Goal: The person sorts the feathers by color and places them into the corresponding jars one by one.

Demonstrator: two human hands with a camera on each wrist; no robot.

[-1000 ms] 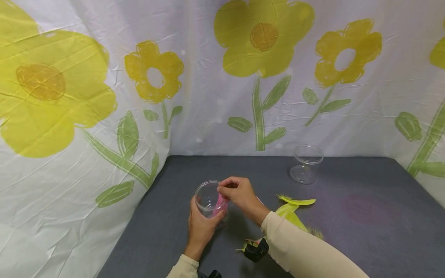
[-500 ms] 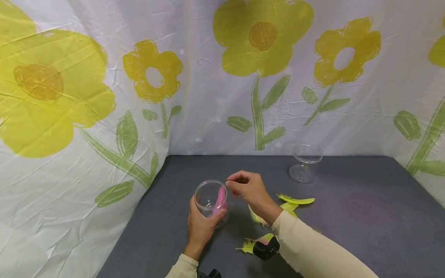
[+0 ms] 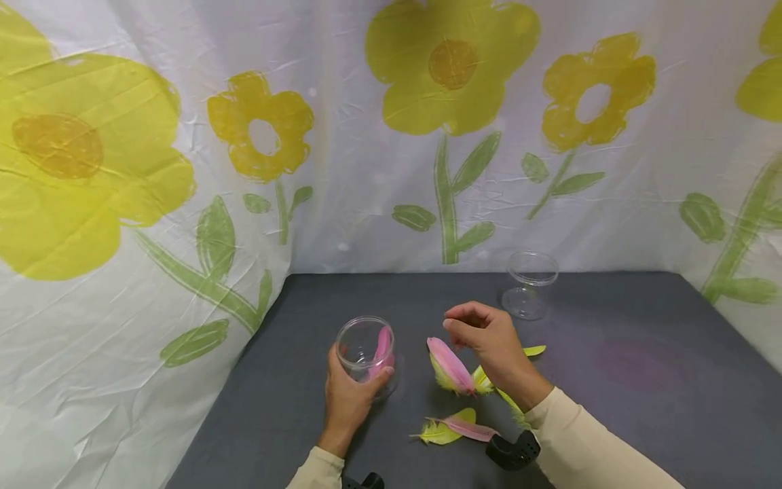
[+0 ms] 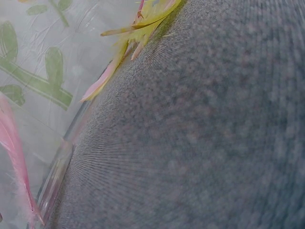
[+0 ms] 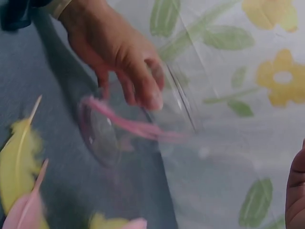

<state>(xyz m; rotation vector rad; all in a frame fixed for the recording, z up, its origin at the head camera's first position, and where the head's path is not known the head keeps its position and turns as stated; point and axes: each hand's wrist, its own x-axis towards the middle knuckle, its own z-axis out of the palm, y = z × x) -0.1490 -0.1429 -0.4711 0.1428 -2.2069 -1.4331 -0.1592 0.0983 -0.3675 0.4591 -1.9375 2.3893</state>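
Note:
My left hand (image 3: 348,401) grips a clear plastic cup (image 3: 365,318) around its side, tilted a little above or on the table. Inside the cup a pink feather (image 3: 382,345) leans against the right wall; the right wrist view shows this feather (image 5: 133,125) too. To the right, my right hand (image 3: 497,346) hovers with loosely curled fingers and nothing seen between them. Just below and left of it lies a pink feather (image 3: 449,363) over yellow ones. Nearer me, another pink feather (image 3: 470,428) crosses a yellow feather (image 3: 442,433). My right forearm hides part of the pile.
A second clear container (image 3: 531,285) stands toward the back right of the dark grey table (image 3: 611,435). A white curtain (image 3: 348,204) printed with yellow flowers hangs behind and at the sides. Black wrist cameras (image 3: 513,451) sit below my hands.
My right hand has left the cup rim, letting the pink feather stay inside, and has moved right to above the loose feathers. The left hand keeps holding the cup in nearly the same place.

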